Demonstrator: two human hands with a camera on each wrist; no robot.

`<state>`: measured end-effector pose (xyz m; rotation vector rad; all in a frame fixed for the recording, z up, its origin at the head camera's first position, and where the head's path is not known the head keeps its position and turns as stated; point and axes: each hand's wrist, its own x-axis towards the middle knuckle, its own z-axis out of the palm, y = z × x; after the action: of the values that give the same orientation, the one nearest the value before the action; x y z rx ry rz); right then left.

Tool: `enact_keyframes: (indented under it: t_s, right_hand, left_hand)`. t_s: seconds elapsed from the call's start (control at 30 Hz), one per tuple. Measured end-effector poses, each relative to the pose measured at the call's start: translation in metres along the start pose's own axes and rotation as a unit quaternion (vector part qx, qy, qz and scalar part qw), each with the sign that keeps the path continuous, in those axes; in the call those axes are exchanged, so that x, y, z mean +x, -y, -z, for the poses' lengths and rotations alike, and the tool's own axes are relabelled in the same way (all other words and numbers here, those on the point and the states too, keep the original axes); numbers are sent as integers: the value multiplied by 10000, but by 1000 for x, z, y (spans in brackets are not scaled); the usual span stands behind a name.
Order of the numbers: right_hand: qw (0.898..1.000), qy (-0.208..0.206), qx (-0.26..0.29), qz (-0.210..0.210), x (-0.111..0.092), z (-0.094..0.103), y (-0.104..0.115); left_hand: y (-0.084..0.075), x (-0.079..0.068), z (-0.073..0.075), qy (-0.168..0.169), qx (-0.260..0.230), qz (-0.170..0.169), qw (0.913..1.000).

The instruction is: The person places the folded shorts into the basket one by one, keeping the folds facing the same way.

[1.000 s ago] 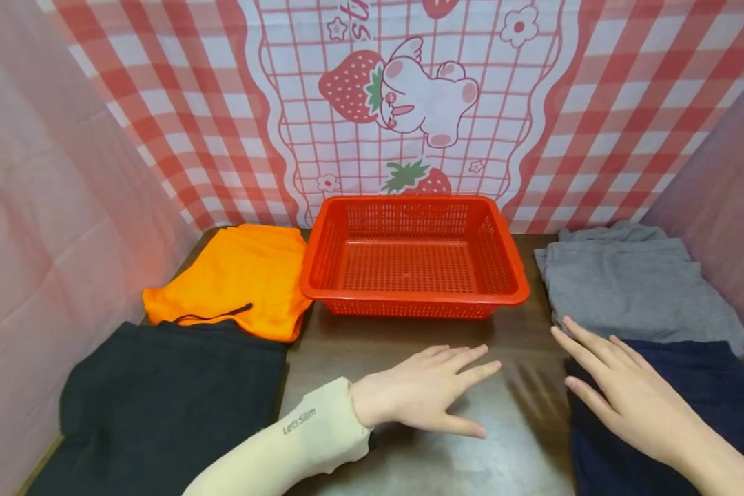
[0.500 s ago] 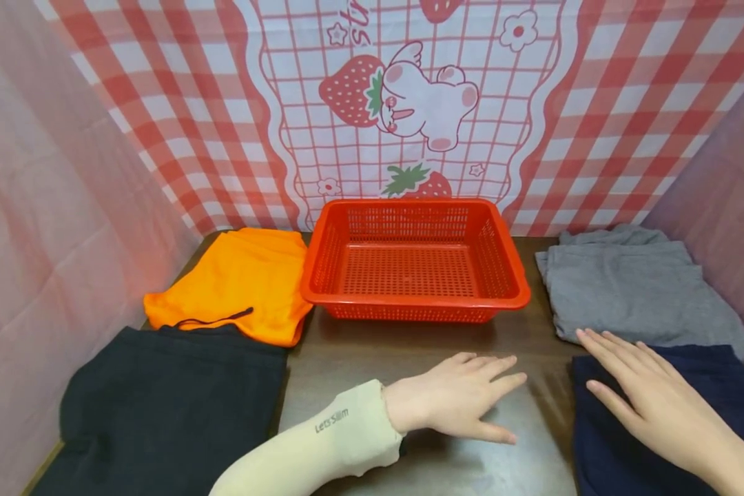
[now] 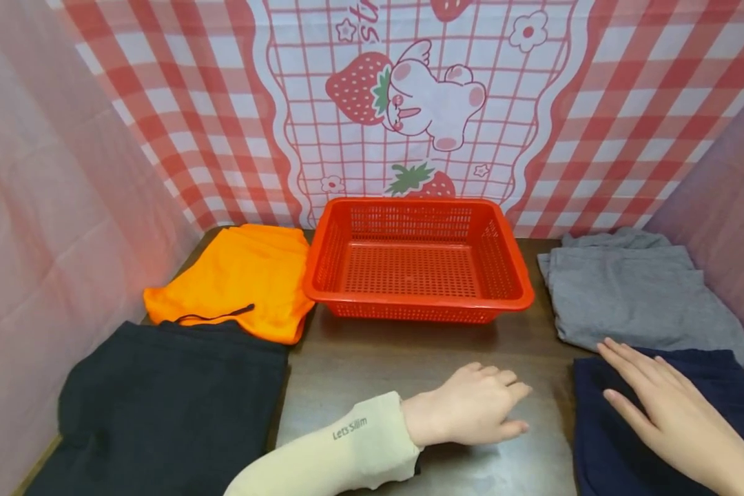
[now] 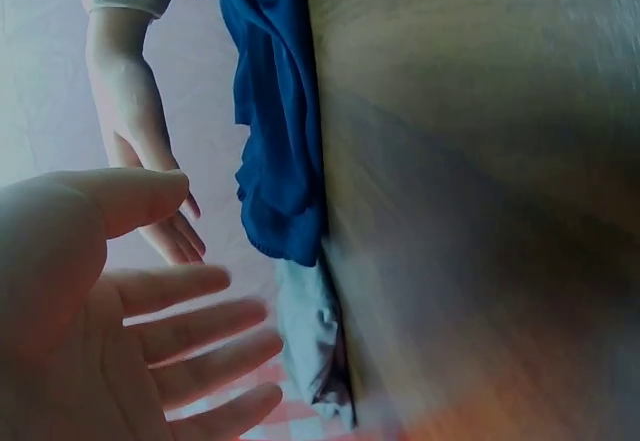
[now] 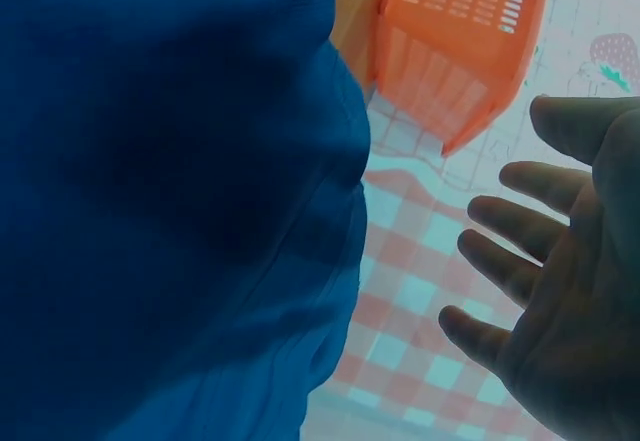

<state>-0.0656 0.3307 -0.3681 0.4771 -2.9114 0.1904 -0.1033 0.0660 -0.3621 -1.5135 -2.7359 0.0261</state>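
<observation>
Your hands are empty, unclenched and apart — right hand [image 3: 669,413] above the navy cloth [image 3: 614,441] at 4 o'clock, left hand [image 3: 471,406] over the counter [image 3: 359,362] at 5 o'clock. This looks like the approach — next probably calls for gripping the cloth's edges.

The head camera looks forward and down from above the near side of the worktop [image 3: 341,365], far enough back to take in the far edge from side to side. The left wrist camera, rolled sideways, sits low and close by the left hand [image 4: 85,351], facing the right edge. The right wrist camera, also rolled, looks from close over the navy cloth [image 5: 180,181] toward the far edge. Both wrist views share that cloth; the head and right wrist views share the red basket [image 3: 409,302].
</observation>
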Motion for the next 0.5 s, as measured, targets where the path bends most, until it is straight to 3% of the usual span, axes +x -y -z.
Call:
enact_keyframes:
  t_s: [0.2, 0.37, 0.5]
  right_hand:
    - [9989, 246, -102, -393, -9, -2, -8]
    - [9973, 386, -179, -594, -15, -3, -15]
    - [9970, 294, -206, -692, -21, -6, -24]
  left_hand:
    - [-10, 4, -9, 356, -584, 324, 9971]
    - [-17, 5, -17, 190, -129, 479, 9986]
    - [-20, 7, -18, 319, -50, 472, 9984]
